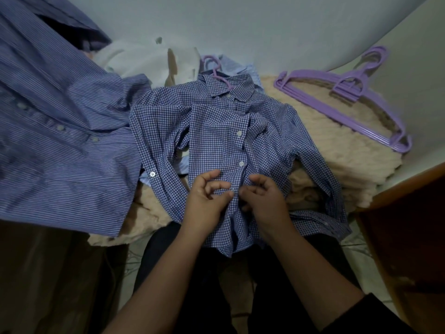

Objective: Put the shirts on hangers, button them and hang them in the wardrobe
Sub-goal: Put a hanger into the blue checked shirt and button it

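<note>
Checked shirt (216,141) lies flat, front up, on a cream fluffy blanket (325,150), collar far from the person, hem hanging over the near edge. A purple hanger (218,69) is inside it, hook poking out past the collar. Two white buttons on the placket above the hands look done up. Left hand (207,198) and right hand (262,201) meet on the placket low down, just under the second button; both have fingers curled, pinching the shirt fabric at the front opening, fingertips nearly touching each other. Cannot tell if a button is between them. Left sleeve of the shirt is folded across its front, cuff button showing. Striped shirt (55,131) is spread to the left, overlapping the checked one's edge and draping off the blanket. White garment (144,61) is bunched behind, against the wall. Stack of spare hangers (346,92), purple, lies on the blanket's far right, well apart from the shirt. Wooden furniture (407,230) at the right edge. Person's dark trousers below the hem.
</note>
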### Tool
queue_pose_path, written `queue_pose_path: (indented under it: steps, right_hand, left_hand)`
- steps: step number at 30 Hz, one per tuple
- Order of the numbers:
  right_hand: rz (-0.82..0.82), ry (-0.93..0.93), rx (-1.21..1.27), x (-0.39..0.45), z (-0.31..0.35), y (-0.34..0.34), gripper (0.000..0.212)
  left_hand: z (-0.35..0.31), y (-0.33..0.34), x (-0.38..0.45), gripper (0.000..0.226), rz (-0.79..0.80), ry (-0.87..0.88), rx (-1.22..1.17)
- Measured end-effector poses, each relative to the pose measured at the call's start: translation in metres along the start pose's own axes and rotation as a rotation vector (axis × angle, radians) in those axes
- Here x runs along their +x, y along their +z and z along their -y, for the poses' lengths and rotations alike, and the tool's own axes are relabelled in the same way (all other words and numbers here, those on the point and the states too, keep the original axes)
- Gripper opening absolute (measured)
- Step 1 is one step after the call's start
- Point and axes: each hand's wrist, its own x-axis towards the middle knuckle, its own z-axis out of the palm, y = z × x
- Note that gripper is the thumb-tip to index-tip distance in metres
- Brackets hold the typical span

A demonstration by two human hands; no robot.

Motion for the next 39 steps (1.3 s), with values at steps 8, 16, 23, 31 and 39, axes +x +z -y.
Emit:
queue_pose_path:
  steps: [8, 16, 23, 31, 39]
  right_hand:
    - [-0.018, 0.097, 0.074, -0.004, 0.008, 0.001, 0.025]
    - [0.094, 0.047, 0.04, -0.009, 0.012, -0.002, 0.017]
    - [0.052, -0.024, -0.076, -0.012, 0.013, -0.003, 0.015]
    - [0.013, -0.07, -0.08, -0.009, 0.011, -0.006, 0.019]
    - [0.018, -0.021, -0.153, 0.008, 0.019, -0.007, 0.02]
  left_hand:
    - [-0.008, 0.001, -0.008, 0.049, 0.009, 0.095, 0.028]
    - [-0.011, 0.002, -0.013, 0.048, 0.048, 0.061, -0.056]
    - [-0.008, 0.006, -0.015, 0.045, 0.044, 0.056, -0.058]
    - [-0.008, 0.005, -0.006, 0.039, 0.017, -0.145, -0.195]
    - [-0.018, 0.009, 0.01, 0.037, 0.006, -0.172, -0.144]
